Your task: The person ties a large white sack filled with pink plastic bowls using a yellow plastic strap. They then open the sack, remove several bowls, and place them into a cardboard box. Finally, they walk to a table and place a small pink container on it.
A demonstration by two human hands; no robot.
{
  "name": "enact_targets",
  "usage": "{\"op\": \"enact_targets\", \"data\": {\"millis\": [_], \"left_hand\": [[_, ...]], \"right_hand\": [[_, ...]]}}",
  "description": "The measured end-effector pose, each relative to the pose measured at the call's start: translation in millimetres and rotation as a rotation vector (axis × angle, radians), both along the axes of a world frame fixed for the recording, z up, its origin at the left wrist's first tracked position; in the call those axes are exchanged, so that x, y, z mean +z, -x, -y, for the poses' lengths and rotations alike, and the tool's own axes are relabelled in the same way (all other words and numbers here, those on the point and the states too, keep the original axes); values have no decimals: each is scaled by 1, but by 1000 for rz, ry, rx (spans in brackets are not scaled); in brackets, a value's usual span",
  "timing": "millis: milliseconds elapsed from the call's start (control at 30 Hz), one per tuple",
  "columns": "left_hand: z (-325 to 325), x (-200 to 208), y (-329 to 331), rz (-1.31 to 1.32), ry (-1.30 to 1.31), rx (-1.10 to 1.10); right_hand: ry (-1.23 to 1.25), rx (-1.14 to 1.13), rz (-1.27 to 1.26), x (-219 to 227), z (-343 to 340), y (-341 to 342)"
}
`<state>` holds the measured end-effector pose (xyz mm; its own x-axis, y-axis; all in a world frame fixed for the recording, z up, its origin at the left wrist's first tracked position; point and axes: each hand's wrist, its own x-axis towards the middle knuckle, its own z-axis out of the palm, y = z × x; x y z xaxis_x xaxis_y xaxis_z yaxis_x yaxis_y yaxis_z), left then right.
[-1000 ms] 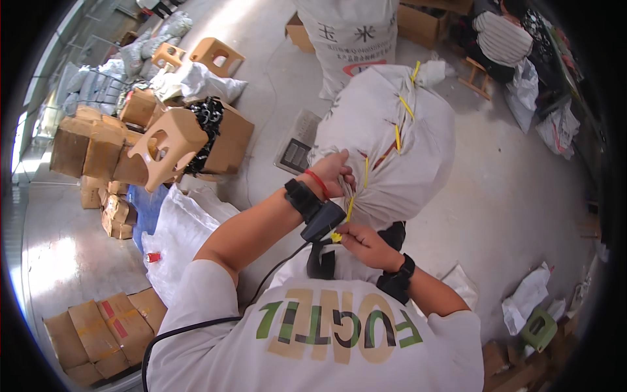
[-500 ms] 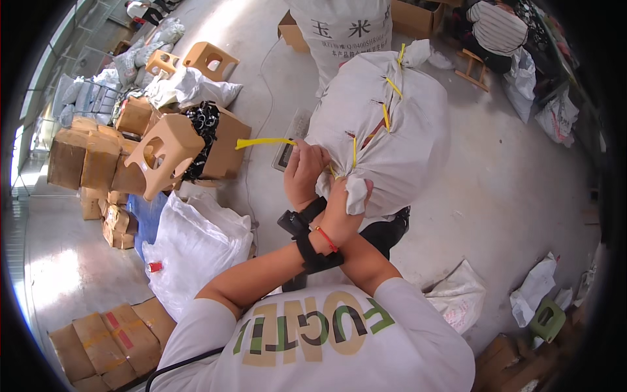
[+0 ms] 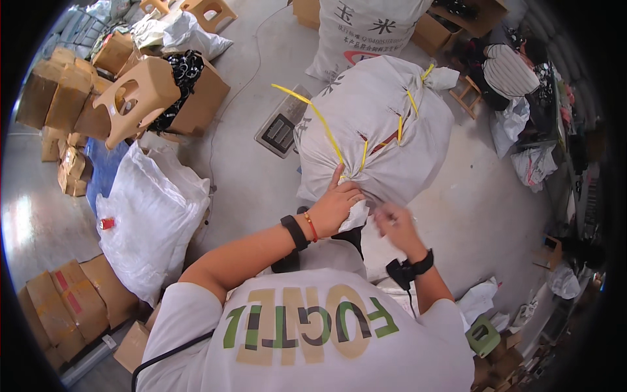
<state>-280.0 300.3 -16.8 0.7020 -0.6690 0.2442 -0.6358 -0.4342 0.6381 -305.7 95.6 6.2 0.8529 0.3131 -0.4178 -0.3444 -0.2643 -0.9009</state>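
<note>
A stuffed white woven sack (image 3: 392,124) lies in front of me. Its mouth is laced with yellow ties along a dark reddish gap. My left hand (image 3: 336,204) grips the gathered near corner, the index finger pressed by the knot, and a flap of cloth pokes out below the hand. From that knot a loose yellow strap (image 3: 321,124) rises up and to the left, with no hand on it. Just right of the corner is my right hand (image 3: 396,228), fingers curled and smeared by motion; whether it holds anything is unclear.
A floor scale (image 3: 282,127) lies left of the sack, and another full white sack (image 3: 366,29) stands behind. At left are a tan plastic stool (image 3: 140,98), cardboard boxes (image 3: 65,98) and a white plastic bag (image 3: 157,215). A person (image 3: 509,72) bends at the far right.
My arms have uncrossed. The right hand let go of the yellow strap and swung right; the left hand shifted slightly left at the sack's corner. The view has turned, showing more of the scale.
</note>
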Motion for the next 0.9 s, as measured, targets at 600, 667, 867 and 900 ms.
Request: {"op": "enact_targets", "data": {"millis": [600,667,867,900], "left_hand": [[5,39,8,-365,543,491],[0,48,2,-662,799,589],[10,44,-1,-809,1076,764],[10,45,-2,-824,1064,764]], "right_hand": [[-808,-44,-707,23,-47,-120],[-772,-104,-619,31,-44,-102],[-783,-200,-409,42,-38,-65],[-790,-210,-396,44,-36,-60]]}}
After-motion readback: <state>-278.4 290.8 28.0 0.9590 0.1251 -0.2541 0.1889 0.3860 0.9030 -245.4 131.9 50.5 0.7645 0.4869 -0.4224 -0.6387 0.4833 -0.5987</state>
